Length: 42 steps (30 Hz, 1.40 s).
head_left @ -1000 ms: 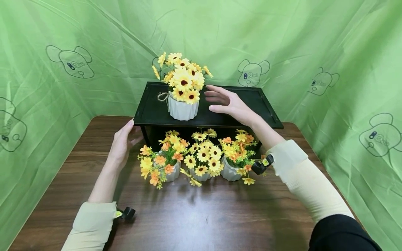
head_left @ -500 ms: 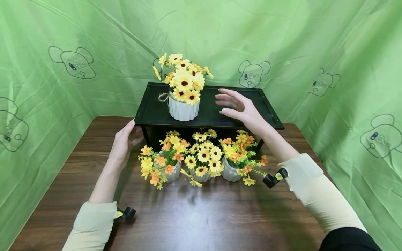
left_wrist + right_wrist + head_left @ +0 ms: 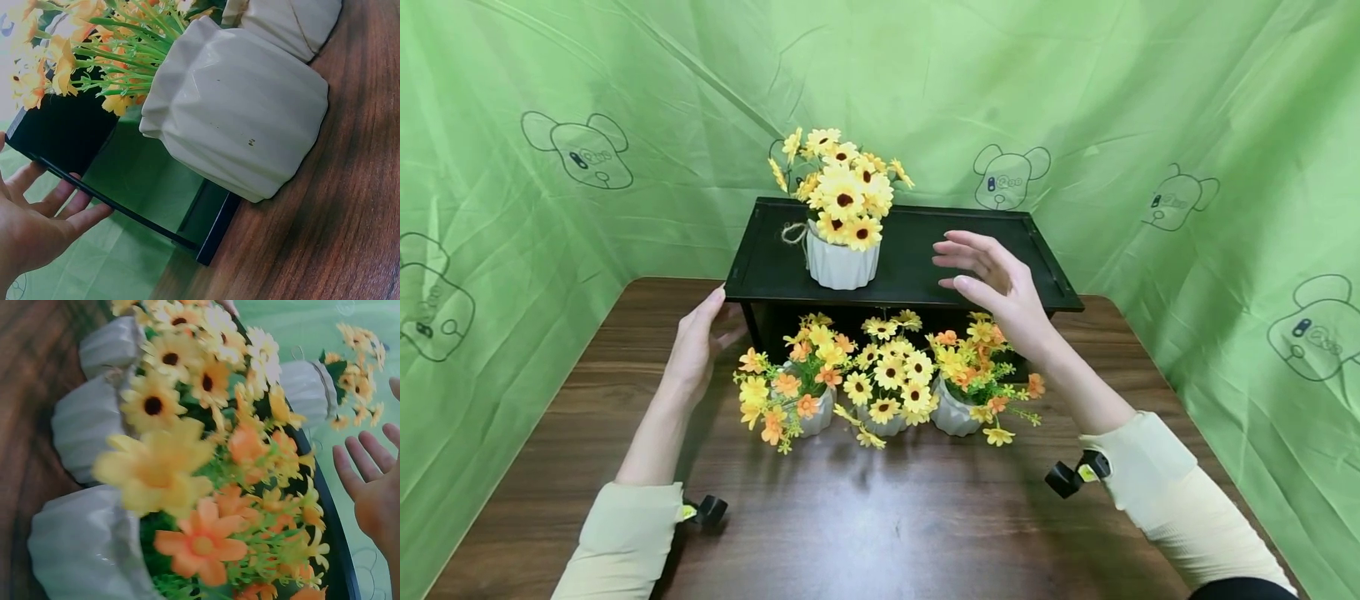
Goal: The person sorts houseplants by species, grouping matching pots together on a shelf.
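My left hand [image 3: 694,342] holds the black shelf [image 3: 970,250] at its near left corner. The thumb is at the top board's corner, and the fingers [image 3: 84,220] lie against the thin front leg. On the board's left half stands a white fluted pot [image 3: 842,258] of yellow daisies [image 3: 842,196], with twine tied round it. To its right my right hand [image 3: 1003,283] hovers, fingers spread and slightly bent, holding nothing. In the right wrist view that hand [image 3: 375,494] is partly cut off by the frame edge.
In front of the shelf a row of three white pots stands on the wooden table [image 3: 850,525]: orange and yellow flowers [image 3: 790,383] left, yellow daisies [image 3: 891,375] in the middle, orange and yellow flowers [image 3: 970,358] right. Green cloth [image 3: 925,75] hangs behind and at both sides.
My right hand has moved right and toward me, away from the potted daisies on top. The left hand keeps its place at the shelf corner, and the pots have not moved.
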{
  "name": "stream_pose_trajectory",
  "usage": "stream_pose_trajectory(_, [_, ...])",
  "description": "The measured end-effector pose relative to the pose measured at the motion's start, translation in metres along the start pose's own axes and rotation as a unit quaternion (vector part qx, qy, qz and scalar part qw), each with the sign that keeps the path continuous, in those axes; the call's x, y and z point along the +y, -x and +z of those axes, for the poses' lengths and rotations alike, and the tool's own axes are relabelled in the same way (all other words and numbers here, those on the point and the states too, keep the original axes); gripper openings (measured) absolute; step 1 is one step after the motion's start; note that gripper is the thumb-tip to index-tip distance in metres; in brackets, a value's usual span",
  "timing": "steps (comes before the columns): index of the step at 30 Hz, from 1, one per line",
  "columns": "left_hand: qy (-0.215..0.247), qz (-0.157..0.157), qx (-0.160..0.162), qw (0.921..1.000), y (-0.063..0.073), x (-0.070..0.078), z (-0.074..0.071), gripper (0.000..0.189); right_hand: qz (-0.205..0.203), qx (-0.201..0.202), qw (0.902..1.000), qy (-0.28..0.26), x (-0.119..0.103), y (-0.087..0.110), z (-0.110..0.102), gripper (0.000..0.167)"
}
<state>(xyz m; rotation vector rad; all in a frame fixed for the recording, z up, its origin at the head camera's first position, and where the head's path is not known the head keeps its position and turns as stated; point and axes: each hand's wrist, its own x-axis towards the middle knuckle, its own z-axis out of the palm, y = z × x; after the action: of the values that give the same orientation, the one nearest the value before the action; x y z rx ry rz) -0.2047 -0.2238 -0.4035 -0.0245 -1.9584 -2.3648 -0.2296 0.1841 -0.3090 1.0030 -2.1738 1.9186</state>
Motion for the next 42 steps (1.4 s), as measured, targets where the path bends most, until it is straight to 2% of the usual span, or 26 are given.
stream_pose_trajectory(12, [0.000,0.001,0.000,1.0000,0.000,0.000,0.000,0.038,-0.034,-0.036,0.9988,-0.001,-0.014,0.031,0.025,0.059])
stream_pose_trajectory(24, [0.004,0.006,-0.006,1.0000,0.000,-0.001,-0.001,0.040,-0.076,-0.106,0.9913,-0.012,-0.023,0.049,0.059,0.061])
stream_pose_trajectory(32, [0.011,0.014,-0.011,0.9998,0.000,-0.002,-0.002,0.039,-0.093,-0.175,0.9801,-0.015,-0.020,0.059,0.071,0.058])
stream_pose_trajectory(37, [0.012,0.013,-0.008,0.9998,0.000,-0.001,-0.001,0.036,-0.096,-0.218,0.9712,0.010,-0.017,0.067,0.078,0.060])
stream_pose_trajectory(42, [0.012,0.011,-0.005,0.9999,0.001,0.000,0.000,0.034,-0.104,-0.243,0.9630,0.055,-0.012,0.081,0.088,0.063])
